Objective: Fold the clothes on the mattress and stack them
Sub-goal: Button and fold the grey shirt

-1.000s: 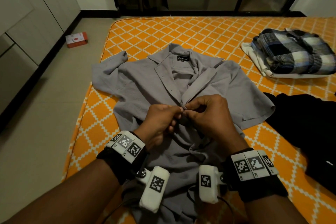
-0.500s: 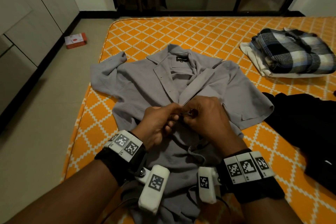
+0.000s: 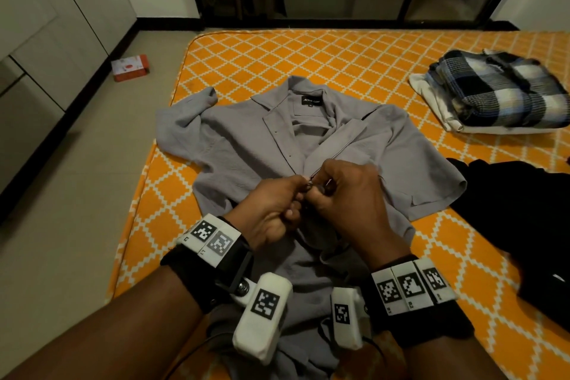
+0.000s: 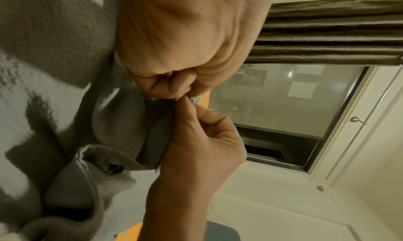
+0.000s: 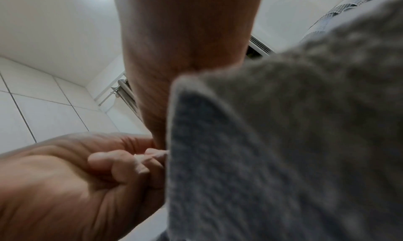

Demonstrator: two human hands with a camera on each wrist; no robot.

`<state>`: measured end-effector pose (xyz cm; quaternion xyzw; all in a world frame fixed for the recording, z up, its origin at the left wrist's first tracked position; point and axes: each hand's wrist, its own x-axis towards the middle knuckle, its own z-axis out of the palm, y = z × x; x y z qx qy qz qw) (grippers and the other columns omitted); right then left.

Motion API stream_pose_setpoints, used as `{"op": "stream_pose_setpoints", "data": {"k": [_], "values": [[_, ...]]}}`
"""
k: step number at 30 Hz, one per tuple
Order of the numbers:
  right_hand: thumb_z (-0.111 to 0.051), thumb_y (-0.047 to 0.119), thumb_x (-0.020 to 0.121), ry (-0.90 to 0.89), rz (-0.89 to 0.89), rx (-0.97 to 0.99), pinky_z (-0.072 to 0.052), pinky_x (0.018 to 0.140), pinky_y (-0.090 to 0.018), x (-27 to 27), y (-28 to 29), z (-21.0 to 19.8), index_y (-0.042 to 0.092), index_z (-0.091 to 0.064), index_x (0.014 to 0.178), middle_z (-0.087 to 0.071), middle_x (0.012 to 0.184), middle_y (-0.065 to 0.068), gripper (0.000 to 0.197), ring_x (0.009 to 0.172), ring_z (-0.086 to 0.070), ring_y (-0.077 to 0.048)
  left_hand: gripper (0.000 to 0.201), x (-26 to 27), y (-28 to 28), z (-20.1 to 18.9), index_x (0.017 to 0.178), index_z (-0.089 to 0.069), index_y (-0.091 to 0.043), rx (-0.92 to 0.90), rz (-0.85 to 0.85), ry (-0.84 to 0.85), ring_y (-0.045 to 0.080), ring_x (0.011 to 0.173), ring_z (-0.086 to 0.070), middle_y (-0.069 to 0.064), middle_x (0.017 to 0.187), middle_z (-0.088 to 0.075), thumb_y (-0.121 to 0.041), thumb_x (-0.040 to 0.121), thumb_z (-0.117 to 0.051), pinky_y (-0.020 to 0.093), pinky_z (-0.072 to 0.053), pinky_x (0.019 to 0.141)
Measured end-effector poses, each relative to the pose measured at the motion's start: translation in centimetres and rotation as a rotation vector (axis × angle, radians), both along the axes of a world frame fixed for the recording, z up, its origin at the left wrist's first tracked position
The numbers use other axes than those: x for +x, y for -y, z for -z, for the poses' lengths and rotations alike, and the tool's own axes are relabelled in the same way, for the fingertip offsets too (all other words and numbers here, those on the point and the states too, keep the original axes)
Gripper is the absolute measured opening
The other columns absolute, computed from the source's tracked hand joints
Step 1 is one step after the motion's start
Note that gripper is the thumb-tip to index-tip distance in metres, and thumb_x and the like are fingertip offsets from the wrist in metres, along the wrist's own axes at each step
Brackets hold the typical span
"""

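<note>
A grey button-up shirt [image 3: 240,145] lies face up and spread out on the orange patterned mattress [image 3: 308,52], collar toward the far side. Both hands meet over its front opening at chest height. My left hand [image 3: 300,193] pinches the left placket edge, and my right hand [image 3: 319,190] pinches the opposite edge against it. In the left wrist view the left hand [image 4: 174,89] and the right hand [image 4: 187,103] touch fingertip to fingertip on the shirt [image 4: 122,124]. The right wrist view is blurred, with shirt cloth [image 5: 283,141] close to the lens. The button itself is hidden by the fingers.
A folded plaid shirt [image 3: 499,92] lies on a folded white garment [image 3: 431,99] at the far right of the mattress. A black garment [image 3: 518,210] lies crumpled at the right. A red box [image 3: 130,67] sits on the floor left of the mattress, near white cabinets.
Both hands stay at the same spot on the shirt front. Only the fingers have shifted slightly, and the small button seen between them half a second ago is now covered.
</note>
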<state>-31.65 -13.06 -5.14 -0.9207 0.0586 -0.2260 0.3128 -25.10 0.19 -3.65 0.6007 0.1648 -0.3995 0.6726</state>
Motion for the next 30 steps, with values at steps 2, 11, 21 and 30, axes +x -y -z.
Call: {"op": "stream_pose_setpoints", "data": {"k": [2, 11, 21, 30], "values": [[-0.087, 0.020, 0.075, -0.012, 0.002, 0.086, -0.054, 0.055, -0.026, 0.0, 0.3, -0.1, 0.018, -0.071, 0.074, -0.068, 0.068, 0.010, 0.016, 0.059, -0.064, -0.006, 0.018, -0.3, 0.2, -0.1, 0.104, -0.067, -0.002, 0.017, -0.013, 0.099, 0.005, 0.038, -0.034, 0.000, 0.061, -0.047, -0.019, 0.102, -0.061, 0.017, -0.028, 0.033], [-0.083, 0.002, 0.083, -0.398, -0.104, 0.673, -0.058, 0.058, -0.028, -0.8, 3.0, -1.0, 0.007, -0.077, 0.079, -0.076, 0.075, -0.011, 0.009, 0.064, -0.071, -0.019, 0.035, -1.3, 0.3, 2.5, 0.076, -0.071, -0.015, 0.315, 0.327, 0.760, 0.011, 0.057, -0.055, 0.001, 0.061, -0.063, -0.033, 0.104, -0.058, 0.031, -0.046, 0.059], [-0.097, 0.024, 0.066, -0.359, 0.477, 0.732, -0.062, 0.061, -0.051, -0.2, 2.9, 0.8, 0.003, -0.069, 0.066, -0.070, 0.061, -0.008, 0.035, 0.061, -0.070, -0.028, 0.036, -2.5, 0.4, 0.8, 0.071, -0.069, -0.005, 0.326, 1.029, 0.671, 0.010, 0.052, -0.052, 0.003, 0.059, -0.059, -0.031, 0.096, -0.071, 0.025, -0.047, 0.058], [-0.095, 0.011, 0.071, -0.433, 0.424, 0.779, -0.042, 0.042, -0.026, -0.3, 3.5, 0.1, 0.012, -0.056, 0.062, -0.053, 0.052, -0.006, 0.040, 0.047, -0.050, -0.020, 0.047, 0.2, -0.5, 2.5, 0.066, -0.070, -0.006, 0.609, 0.363, 0.908, 0.014, 0.058, -0.066, 0.001, 0.059, -0.069, -0.049, 0.086, -0.078, 0.036, -0.057, 0.067]]}}
